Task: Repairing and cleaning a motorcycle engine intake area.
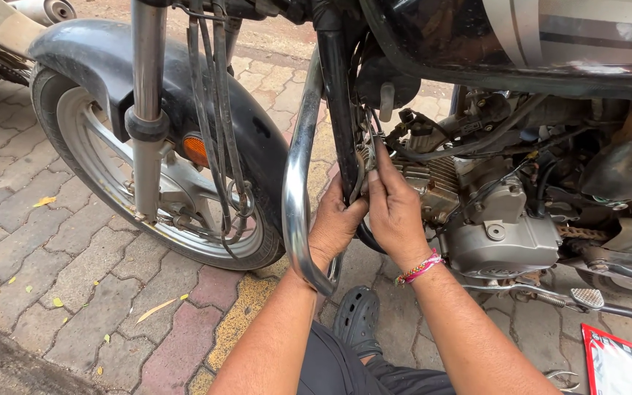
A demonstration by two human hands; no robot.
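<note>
Both my hands work at the front of a motorcycle engine (477, 212), just behind the black frame tube (338, 110). My left hand (336, 223) reaches in behind the chrome crash guard (295, 183), its fingers closed around a small metal part by the frame. My right hand (395, 208), with a coloured thread band on the wrist, pinches a thin metal piece (369, 150) that points up toward the cables. What exactly each hand grips is too small to tell.
The front wheel (148, 175) with its black mudguard and fork stands to the left on paved blocks. A foot peg (587, 296) sticks out at the right. A red and white packet (619, 362) lies at the lower right. My black shoe (356, 318) rests below the engine.
</note>
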